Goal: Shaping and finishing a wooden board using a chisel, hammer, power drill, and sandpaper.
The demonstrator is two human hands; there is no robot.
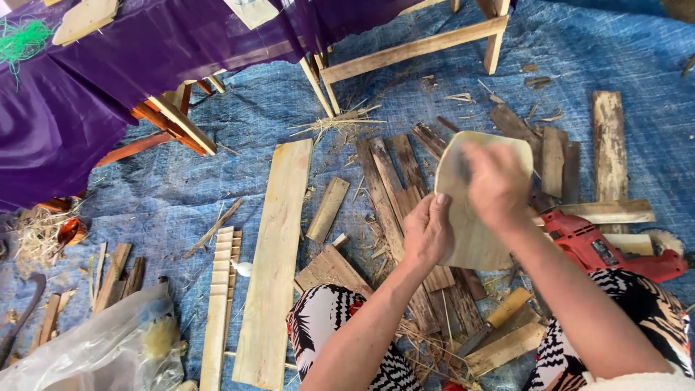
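Left hand (pixel 427 233) pinches the thin pale sheet (pixel 474 217); right hand (pixel 496 185) presses on it, blurred. Thin sheet may crack under pressure.

A long pale plank (pixel 274 261) lies left of centre on the blue tarp (pixel 622 58). A red power drill (pixel 604 246) sits at right, purple cloth (pixel 94 80) fills the upper left, and a clear plastic bag (pixel 108 347) occupies the lower left corner.

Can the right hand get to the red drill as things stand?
Probably yes, once freed: the right hand is pressed on the pale sheet that the left hand grips. The red drill lies uncovered just beside that forearm.
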